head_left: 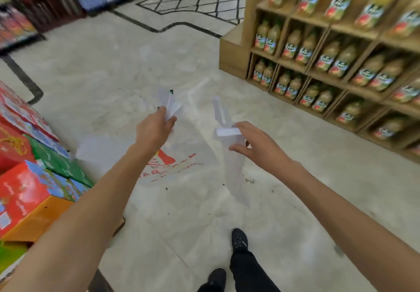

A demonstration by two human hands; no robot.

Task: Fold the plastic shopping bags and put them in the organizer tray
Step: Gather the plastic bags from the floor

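Blurry see-thru bag (172,162) betw. gripping left hand (154,130) & right hand (254,144).

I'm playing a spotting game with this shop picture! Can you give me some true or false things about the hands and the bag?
1. Both hands hold a see-through plastic bag up in the air. True.
2. The left hand is empty. False: it grips one bag handle.
3. The right hand pinches the other handle. True.
4. The bag's print is blue. False: it is red.
5. The wooden shelf holds juice bottles. True.
6. The person is barefoot. False: black shoes show.
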